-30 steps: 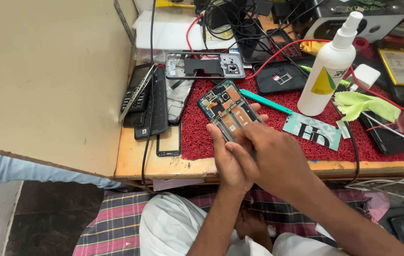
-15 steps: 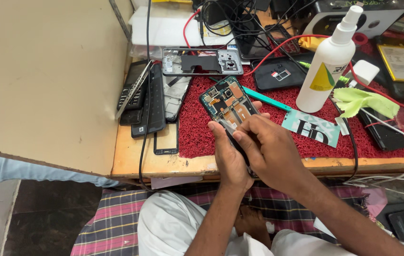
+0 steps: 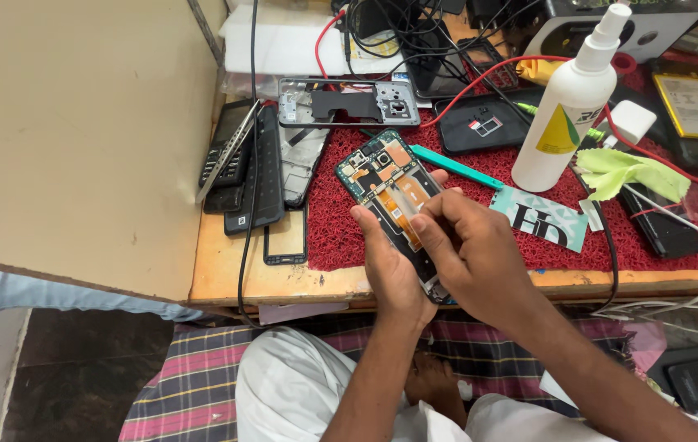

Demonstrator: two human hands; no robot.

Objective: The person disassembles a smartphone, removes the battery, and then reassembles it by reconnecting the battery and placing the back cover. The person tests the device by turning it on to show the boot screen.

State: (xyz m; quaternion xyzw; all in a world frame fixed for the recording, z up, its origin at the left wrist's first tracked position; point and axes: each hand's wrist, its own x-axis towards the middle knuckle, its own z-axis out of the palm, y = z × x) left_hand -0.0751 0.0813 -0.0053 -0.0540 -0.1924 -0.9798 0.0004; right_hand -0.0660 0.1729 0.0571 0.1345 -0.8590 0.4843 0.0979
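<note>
An opened phone (image 3: 387,184) with its back off shows a green board and orange flex cables. My left hand (image 3: 388,266) grips its lower end from underneath and holds it tilted over the red mat (image 3: 341,229). My right hand (image 3: 473,250) lies over the lower half, with fingertips pinched on the orange strip near the phone's middle. Whether a small tool sits between those fingers cannot be seen. A teal plastic pry tool (image 3: 455,168) lies on the mat just beyond the right hand.
A white spray bottle (image 3: 568,106) stands at the right, with a green cloth (image 3: 623,170) and a printed card (image 3: 541,216) beside it. A metal phone frame (image 3: 349,102), several stacked phones (image 3: 250,168) and tangled cables (image 3: 414,33) lie behind. A beige panel (image 3: 79,139) fills the left.
Both hands with the opened phone stay in about the same place on the mat. My right fingers have shifted slightly up the phone's middle. The camera view has drifted a little.
</note>
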